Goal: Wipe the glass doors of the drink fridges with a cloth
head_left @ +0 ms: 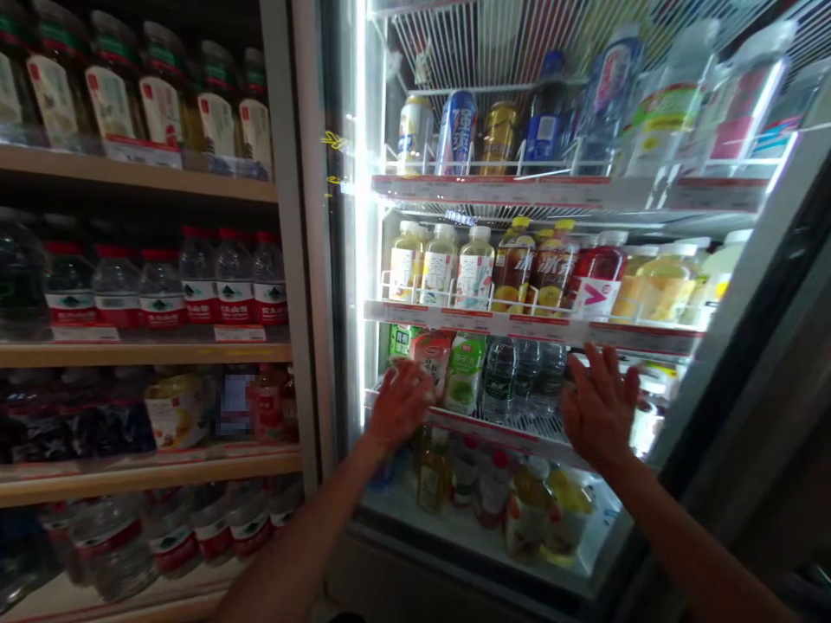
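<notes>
My left hand reaches toward the third shelf of a lit drinks fridge, in front of a red-labelled drink; its fingers are spread and I see nothing in them. A green-labelled bottle stands just right of it. My right hand is raised at the right side of the same shelf with fingers apart, holding nothing. Clear water bottles stand between the two hands. Whether either hand touches a bottle or the shelf, I cannot tell.
Above, bottled teas and juices fill a shelf, with cans higher up. Larger bottles stand on the fridge floor. A dark door frame bounds the right. Wooden shelves with red-capped water bottles line the left.
</notes>
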A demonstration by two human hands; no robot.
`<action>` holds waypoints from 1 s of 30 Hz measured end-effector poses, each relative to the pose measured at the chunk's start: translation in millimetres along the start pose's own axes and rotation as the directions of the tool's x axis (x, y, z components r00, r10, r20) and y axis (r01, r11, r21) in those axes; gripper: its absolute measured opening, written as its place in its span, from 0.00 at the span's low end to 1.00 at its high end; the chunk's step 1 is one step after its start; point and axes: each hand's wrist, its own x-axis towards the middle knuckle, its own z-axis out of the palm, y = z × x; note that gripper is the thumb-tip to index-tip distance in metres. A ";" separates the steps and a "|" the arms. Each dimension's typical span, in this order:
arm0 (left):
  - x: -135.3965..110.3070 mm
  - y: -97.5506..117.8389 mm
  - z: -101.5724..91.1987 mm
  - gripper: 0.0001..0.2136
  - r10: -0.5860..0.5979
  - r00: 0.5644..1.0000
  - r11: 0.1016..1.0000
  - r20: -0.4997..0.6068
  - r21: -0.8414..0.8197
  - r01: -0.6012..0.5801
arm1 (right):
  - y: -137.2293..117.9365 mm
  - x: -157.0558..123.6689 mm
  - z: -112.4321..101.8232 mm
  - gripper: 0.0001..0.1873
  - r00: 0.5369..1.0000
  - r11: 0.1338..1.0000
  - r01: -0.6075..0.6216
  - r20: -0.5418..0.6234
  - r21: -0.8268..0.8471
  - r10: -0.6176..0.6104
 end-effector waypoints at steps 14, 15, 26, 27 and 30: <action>68.4 60.0 21.2 0.25 -0.118 0.992 0.964 0.046 -0.234 0.126 | -106.2 19.2 32.1 0.24 0.988 0.918 0.118 0.053 0.378 -0.148; 60.0 52.7 18.8 0.28 -0.140 0.989 0.967 0.046 -0.209 0.146 | -109.5 18.5 38.8 0.24 0.985 0.940 0.097 0.105 0.328 -0.139; 54.4 19.8 1.0 0.18 -0.088 0.996 0.967 -0.026 -0.242 0.079 | -132.4 12.3 39.2 0.21 0.930 0.921 0.169 0.253 0.350 -0.266; 58.2 24.2 2.0 0.18 -0.102 0.995 0.956 -0.024 -0.280 0.091 | -130.8 12.8 37.5 0.20 0.941 0.918 0.153 0.229 0.367 -0.248; 65.3 38.8 0.8 0.22 -0.125 0.991 0.920 0.044 -0.369 0.133 | -116.3 11.1 33.9 0.19 0.973 0.919 0.101 0.154 0.382 -0.171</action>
